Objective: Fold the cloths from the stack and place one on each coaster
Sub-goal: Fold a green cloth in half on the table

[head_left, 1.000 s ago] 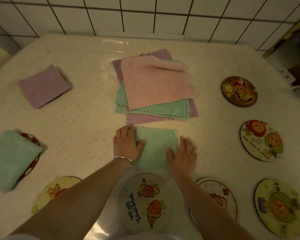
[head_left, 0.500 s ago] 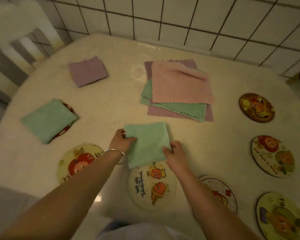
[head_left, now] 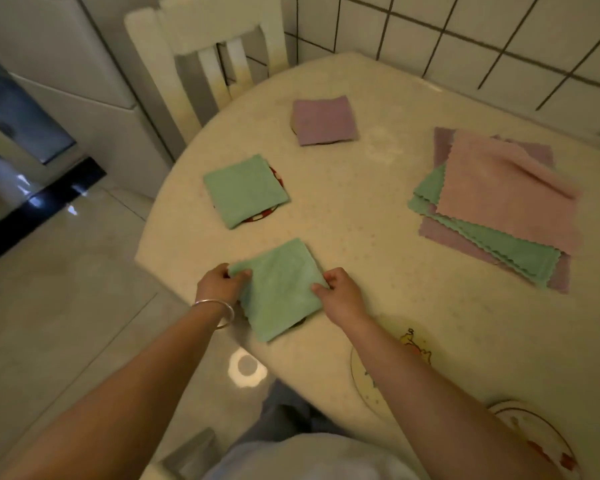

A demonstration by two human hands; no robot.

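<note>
Round table [head_left: 378, 216], cloth stack [head_left: 499, 206] at right. Both forearms reach forward-left. Left hand [head_left: 219, 284] and right hand [head_left: 343, 296] pinch opposite edges of folded green cloth [head_left: 279, 289], fingers curled, cloth lying near the table's edge, coaster underneath barely visible.

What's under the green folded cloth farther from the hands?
A coaster lies under the green folded cloth: only its red-and-white rim shows at the cloth's right edge and lower corner. The rest, design included, is covered.

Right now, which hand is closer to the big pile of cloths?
Right. The right hand grips the folded green cloth on the side facing the stack; the left hand grips its far side.
</note>
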